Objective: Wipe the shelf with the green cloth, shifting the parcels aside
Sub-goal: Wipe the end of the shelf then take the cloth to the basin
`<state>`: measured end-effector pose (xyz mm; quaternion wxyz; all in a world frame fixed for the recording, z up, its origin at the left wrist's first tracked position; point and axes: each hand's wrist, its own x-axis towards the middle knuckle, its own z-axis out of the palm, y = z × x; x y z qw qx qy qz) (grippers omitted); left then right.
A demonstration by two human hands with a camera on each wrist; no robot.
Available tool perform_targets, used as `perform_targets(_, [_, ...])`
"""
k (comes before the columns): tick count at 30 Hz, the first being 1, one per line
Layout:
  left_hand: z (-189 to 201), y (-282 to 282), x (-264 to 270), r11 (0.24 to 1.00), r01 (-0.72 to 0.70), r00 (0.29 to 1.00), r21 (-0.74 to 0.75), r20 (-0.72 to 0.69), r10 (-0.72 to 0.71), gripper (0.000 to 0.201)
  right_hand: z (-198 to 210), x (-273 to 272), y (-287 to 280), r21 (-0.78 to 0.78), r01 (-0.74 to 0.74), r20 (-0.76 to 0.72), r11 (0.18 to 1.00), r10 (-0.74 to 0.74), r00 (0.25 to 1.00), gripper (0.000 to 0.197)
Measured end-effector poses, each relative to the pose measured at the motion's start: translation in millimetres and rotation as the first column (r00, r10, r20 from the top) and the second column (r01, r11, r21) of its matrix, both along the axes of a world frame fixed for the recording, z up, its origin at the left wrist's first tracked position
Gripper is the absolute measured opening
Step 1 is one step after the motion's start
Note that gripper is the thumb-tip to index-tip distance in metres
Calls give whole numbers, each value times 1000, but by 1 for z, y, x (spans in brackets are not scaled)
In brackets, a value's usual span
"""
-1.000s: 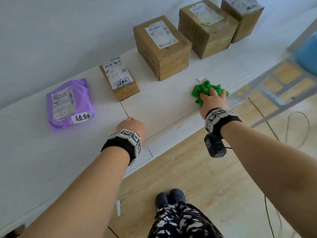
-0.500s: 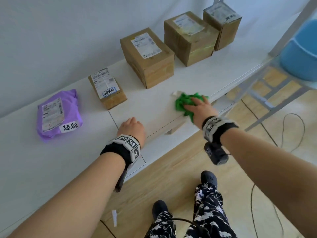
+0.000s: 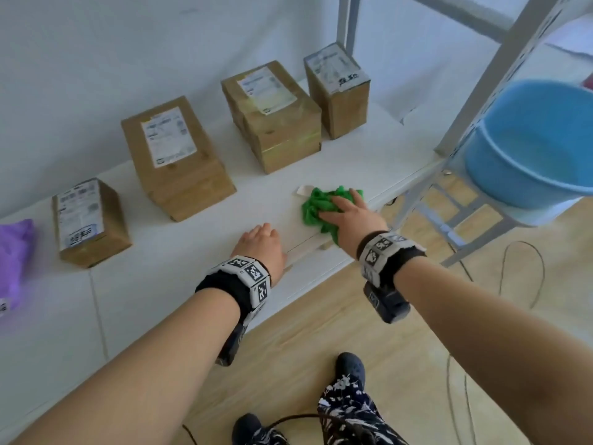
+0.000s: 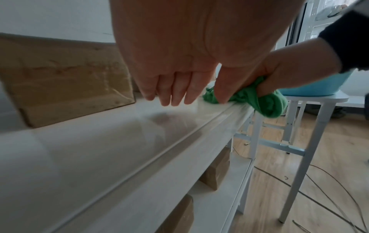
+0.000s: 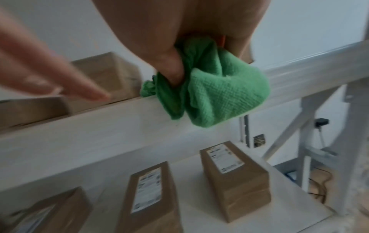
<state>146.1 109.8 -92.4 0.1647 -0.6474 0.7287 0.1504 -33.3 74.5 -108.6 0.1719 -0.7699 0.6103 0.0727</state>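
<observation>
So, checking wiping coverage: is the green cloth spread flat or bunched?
Bunched: the green cloth sits crumpled in the right hand, overhanging the shelf edge.

To your right you had a blue basin point(image 3: 529, 146) sitting on a white stool point(image 4: 319, 100) (its legs stood on the wooden floor point(image 3: 337, 322)). Thin cables point(image 3: 519, 277) looped across that floor, and a white wall point(image 3: 96, 59) rose behind everything.

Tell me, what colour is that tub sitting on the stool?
Light blue. The tub shows best in the head view, at the right.
</observation>
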Motion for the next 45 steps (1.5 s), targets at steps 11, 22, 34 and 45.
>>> perform_targets(11, [-9,-57,-48,991,-74,983,112,178,53,98,4,-113,-141,46,328,-120,944,-320,940,57])
perform_targets(22, [11,-69,-63,972,-135,955,190,288,76,87,-5,-24,-75,33,-222,-12,974,223,975,57])
perform_targets(34, [1,-66,-57,986,-100,963,135,261,62,100,-7,-92,-137,-61,381,22,923,-380,925,53])
perform_targets(45, [-2,-58,-56,985,-125,971,115,219,98,97,-17,-60,-39,-88,-201,48,976,205,978,55])
